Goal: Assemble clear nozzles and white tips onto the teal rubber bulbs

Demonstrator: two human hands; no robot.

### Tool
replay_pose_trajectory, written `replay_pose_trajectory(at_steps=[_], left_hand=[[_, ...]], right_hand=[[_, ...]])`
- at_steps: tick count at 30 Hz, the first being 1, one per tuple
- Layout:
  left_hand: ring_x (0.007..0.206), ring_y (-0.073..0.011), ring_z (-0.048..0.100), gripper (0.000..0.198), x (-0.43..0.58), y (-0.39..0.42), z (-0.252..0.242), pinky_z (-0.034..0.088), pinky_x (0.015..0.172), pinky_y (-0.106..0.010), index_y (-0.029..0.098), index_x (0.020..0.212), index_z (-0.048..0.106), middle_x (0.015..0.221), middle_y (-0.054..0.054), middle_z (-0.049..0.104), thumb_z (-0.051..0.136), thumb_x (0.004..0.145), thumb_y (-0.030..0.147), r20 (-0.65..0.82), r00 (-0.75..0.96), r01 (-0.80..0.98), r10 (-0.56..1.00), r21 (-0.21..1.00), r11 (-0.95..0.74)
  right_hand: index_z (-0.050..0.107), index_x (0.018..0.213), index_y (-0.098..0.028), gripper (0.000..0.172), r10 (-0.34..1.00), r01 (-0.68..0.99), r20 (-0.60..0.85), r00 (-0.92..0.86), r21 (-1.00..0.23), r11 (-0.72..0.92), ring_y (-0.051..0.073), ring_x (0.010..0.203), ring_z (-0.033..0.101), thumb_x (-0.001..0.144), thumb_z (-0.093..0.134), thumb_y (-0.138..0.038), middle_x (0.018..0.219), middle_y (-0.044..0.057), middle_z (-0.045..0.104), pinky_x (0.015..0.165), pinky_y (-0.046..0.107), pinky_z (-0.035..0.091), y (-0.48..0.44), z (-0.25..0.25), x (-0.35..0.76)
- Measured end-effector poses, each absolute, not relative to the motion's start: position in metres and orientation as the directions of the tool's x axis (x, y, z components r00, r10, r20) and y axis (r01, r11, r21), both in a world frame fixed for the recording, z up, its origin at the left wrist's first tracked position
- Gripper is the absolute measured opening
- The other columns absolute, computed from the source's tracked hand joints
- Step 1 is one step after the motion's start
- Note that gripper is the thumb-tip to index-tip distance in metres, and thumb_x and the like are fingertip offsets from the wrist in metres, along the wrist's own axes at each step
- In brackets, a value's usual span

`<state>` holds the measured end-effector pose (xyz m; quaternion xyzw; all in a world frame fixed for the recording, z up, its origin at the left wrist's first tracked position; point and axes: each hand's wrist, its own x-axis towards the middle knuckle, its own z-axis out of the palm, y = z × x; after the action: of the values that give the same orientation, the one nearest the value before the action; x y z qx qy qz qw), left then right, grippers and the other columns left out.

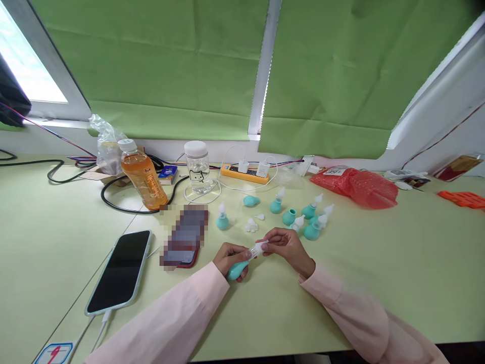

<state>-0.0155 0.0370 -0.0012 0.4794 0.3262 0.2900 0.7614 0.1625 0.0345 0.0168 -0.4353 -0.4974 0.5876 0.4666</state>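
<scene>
My left hand (232,258) is wrapped round a teal bulb nasal aspirator (237,271), its clear neck tilted up to the right. At that end, my right hand (286,245) pinches a whitish translucent tip (261,245) between thumb and fingers; whether the tip is joined to the neck cannot be made out. Beyond my hands stand several more aspirators, one (222,218) by itself on the left and one (312,228) in the right-hand group. Among them are an open teal bulb (289,217), a teal bulb on its side (251,201) and small clear parts (251,225).
A phone (119,273) with a cable and a second, partly blurred phone (185,237) lie to the left. Behind them are an orange drink bottle (144,177), a clear jar (198,169) and a yellow power strip (244,174). Red bubble wrap (356,186) lies back right.
</scene>
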Motion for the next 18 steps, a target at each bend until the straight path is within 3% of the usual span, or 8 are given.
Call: replay_pose_trajectory(at_steps=[7,18], left_hand=[[0.032,-0.0069,0.038,0.041,-0.014,0.036,-0.003,0.028,0.035,-0.019,0.006,0.079,0.062,0.038,0.001,0.045,0.058,0.064,0.044,-0.147,0.601,-0.032,0.786,0.978,0.208],[0.044,-0.0067,0.036,0.038,-0.015,0.031,0.008,0.029,0.043,-0.019,0.007,0.085,0.06,0.047,0.002,0.043,0.049,0.072,0.041,0.049,0.55,0.098,0.833,0.988,-0.123]], right_hand=[[0.061,0.065,-0.013,0.018,0.96,-0.05,-0.081,-0.269,-0.994,-0.098,0.014,0.055,0.062,0.051,0.072,-0.019,0.066,0.004,0.067,0.055,0.025,0.053,0.038,0.016,0.169],[0.05,0.054,-0.015,0.025,0.985,-0.198,-0.053,-0.163,-0.976,-0.085,0.018,0.068,0.063,0.049,0.074,-0.023,0.062,0.002,0.066,0.062,0.029,0.051,0.032,0.01,0.159]])
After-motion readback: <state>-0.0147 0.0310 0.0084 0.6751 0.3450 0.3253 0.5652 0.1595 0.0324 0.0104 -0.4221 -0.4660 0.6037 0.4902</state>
